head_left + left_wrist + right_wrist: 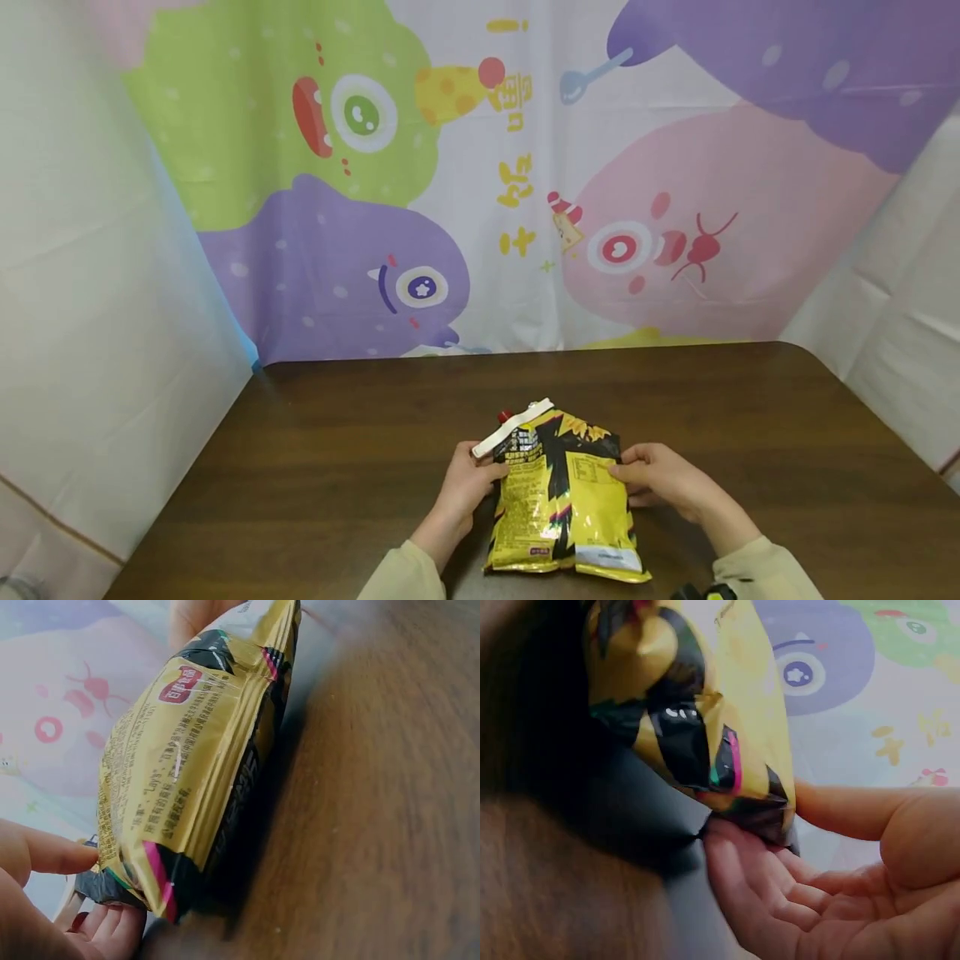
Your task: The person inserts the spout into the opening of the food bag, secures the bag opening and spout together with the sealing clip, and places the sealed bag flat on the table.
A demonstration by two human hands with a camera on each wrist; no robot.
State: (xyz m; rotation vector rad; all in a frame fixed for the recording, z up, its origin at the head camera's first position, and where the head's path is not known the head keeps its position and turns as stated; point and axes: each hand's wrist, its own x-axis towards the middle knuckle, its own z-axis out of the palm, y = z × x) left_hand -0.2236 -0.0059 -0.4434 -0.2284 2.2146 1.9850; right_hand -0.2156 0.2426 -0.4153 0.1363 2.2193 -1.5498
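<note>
A yellow and black bag of chips (562,500) is held over the near part of the table with its printed back facing me. A white bag clip (513,428) runs at a slant across its top left corner. My left hand (467,485) pinches the left edge just below the clip, thumb in front and fingers behind. On the opposite edge my right hand (671,479) grips the bag, its thumb (840,814) on one face and its curled fingers under the other. Small red lettering (180,685) shows on the bag in the left wrist view.
A small red thing (506,414) peeks out behind the clip, mostly hidden. The dark wooden table (337,425) reaches back to a hanging cloth (525,308) with cartoon monsters. White cloth walls (112,250) stand on both sides.
</note>
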